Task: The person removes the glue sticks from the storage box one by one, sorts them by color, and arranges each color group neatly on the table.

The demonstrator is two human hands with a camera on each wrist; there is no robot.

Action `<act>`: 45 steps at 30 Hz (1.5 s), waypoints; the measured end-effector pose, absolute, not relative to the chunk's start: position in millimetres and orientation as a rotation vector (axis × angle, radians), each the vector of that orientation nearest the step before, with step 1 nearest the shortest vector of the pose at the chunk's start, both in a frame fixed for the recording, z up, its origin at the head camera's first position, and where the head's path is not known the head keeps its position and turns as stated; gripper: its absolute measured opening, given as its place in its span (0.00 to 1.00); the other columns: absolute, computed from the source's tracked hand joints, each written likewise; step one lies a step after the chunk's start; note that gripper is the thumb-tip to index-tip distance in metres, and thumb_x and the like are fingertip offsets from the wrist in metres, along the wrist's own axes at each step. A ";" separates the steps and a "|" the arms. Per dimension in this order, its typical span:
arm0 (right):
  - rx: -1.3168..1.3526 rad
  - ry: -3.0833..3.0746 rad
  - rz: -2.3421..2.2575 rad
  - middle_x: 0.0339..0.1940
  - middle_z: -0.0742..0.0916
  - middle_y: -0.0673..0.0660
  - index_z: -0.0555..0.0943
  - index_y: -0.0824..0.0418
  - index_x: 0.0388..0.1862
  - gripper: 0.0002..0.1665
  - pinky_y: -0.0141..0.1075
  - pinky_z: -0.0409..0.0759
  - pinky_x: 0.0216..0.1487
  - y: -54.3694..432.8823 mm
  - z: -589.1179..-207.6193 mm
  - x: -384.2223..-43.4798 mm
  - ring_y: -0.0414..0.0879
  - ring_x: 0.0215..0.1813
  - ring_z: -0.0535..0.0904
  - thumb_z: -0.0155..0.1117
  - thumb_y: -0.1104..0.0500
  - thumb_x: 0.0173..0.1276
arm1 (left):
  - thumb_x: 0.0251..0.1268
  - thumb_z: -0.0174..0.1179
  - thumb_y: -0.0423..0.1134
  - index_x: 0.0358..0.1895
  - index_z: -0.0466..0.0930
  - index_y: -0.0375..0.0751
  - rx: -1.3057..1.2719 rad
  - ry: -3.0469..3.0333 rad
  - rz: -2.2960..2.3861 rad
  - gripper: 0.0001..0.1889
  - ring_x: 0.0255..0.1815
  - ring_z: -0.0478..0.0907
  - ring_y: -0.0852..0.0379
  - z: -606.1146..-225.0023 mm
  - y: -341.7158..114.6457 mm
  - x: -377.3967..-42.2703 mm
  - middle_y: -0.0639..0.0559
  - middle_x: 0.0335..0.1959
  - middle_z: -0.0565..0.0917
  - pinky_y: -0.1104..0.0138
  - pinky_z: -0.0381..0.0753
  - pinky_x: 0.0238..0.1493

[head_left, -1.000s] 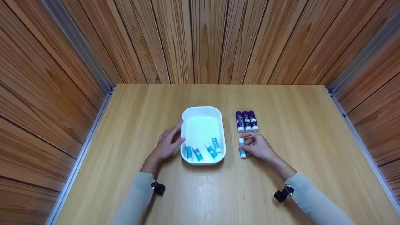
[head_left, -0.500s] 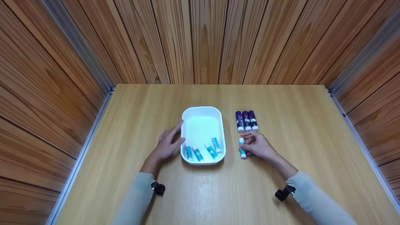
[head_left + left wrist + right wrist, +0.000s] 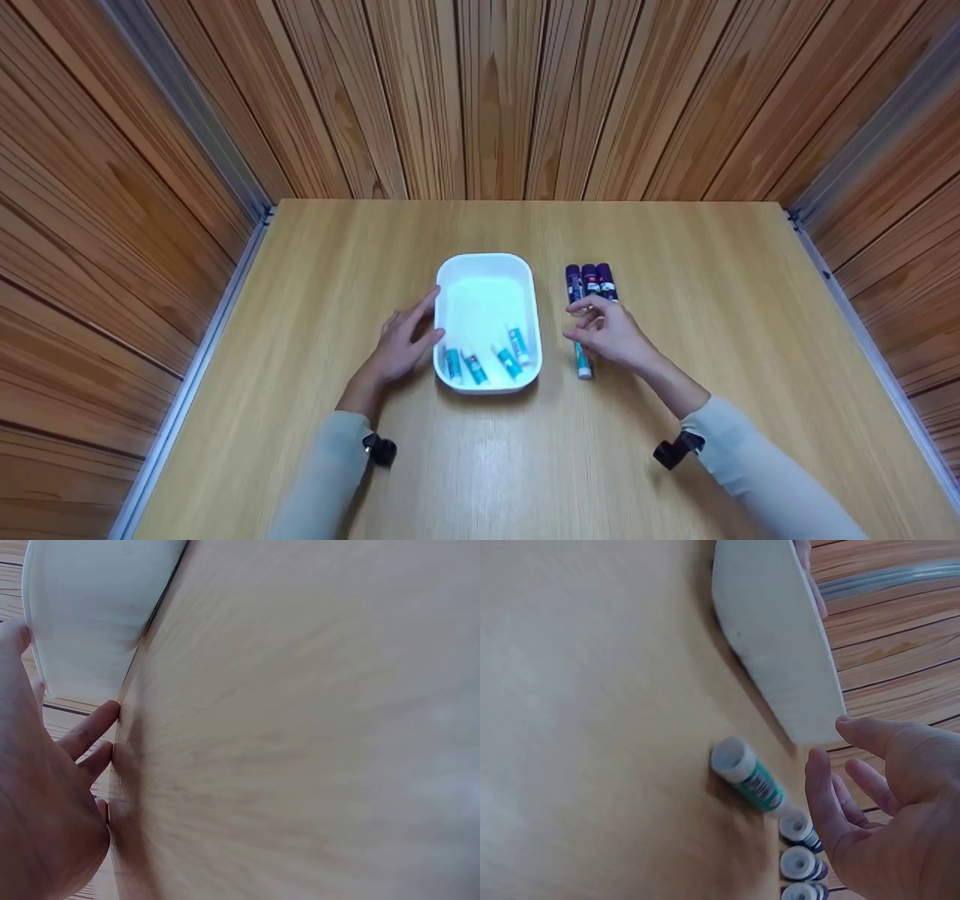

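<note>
A white tray (image 3: pixel 480 300) stands mid-table with several teal-and-white glue sticks (image 3: pixel 506 363) at its near end. My left hand (image 3: pixel 405 346) touches the tray's left side with thumb and fingertips. Over the table to the right of the tray, my right hand (image 3: pixel 619 337) is raised with nothing between thumb and fingers. Below it one teal glue stick (image 3: pixel 756 784) lies on the table, partly covered by the hand in the head view. Just beyond, three dark purple glue sticks (image 3: pixel 590 279) lie side by side, their white ends partly hidden by my right fingers.
The wooden table (image 3: pixel 480 465) is bounded by a plank back wall (image 3: pixel 495 97) and plank side walls (image 3: pixel 97 225). Metal rails run along its left and right edges. A small black camera sits on each wrist.
My right hand has let go of the teal glue stick and lifted slightly up and away from it. The glue stick stays on the table. My left hand and the tray have not moved.
</note>
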State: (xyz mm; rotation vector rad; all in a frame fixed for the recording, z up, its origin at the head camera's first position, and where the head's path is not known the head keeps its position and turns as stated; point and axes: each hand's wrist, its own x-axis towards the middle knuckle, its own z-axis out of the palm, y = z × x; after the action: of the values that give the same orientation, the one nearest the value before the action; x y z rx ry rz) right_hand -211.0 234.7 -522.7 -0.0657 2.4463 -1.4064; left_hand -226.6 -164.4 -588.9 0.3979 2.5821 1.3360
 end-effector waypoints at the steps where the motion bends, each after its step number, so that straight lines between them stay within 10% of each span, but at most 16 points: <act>1: -0.084 2.442 -1.419 0.50 0.85 0.59 0.79 0.65 0.73 0.27 0.28 0.85 0.39 231.6 -521.0 -211.7 0.47 0.40 0.85 0.75 0.60 0.80 | 0.88 0.58 0.57 0.94 0.49 0.71 0.397 2.584 1.336 0.41 0.97 0.56 0.44 -588.9 -164.2 -226.7 0.53 0.93 0.66 0.33 0.32 0.95; 20: -0.335 2.342 -1.467 0.48 0.87 0.59 0.82 0.66 0.71 0.27 0.31 0.87 0.38 162.2 -498.5 -218.6 0.46 0.37 0.84 0.77 0.62 0.78 | 0.87 0.59 0.57 0.94 0.48 0.72 0.374 2.584 1.339 0.42 0.97 0.55 0.46 -586.8 -162.5 -224.6 0.53 0.92 0.68 0.34 0.31 0.96; 32: -0.634 2.184 -1.272 0.69 0.86 0.71 0.76 0.62 0.82 0.33 0.45 0.88 0.66 134.3 -499.3 -221.1 0.57 0.63 0.89 0.71 0.58 0.83 | 0.87 0.59 0.58 0.94 0.48 0.74 0.370 2.579 1.344 0.42 0.98 0.54 0.46 -586.5 -163.5 -223.4 0.54 0.92 0.67 0.35 0.31 0.96; 45: -0.644 2.070 -1.106 0.75 0.84 0.68 0.69 0.54 0.90 0.43 0.49 0.90 0.69 116.6 -512.5 -221.8 0.60 0.69 0.90 0.74 0.61 0.81 | 0.87 0.59 0.57 0.94 0.47 0.73 0.386 2.596 1.313 0.42 0.98 0.54 0.45 -586.8 -163.7 -224.3 0.54 0.93 0.66 0.33 0.31 0.96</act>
State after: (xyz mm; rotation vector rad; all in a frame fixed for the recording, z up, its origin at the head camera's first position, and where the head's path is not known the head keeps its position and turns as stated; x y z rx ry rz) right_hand -221.8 116.6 -512.5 -0.6441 2.0703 -1.1059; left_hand -224.3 -163.7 -586.8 0.3855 2.5961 1.3126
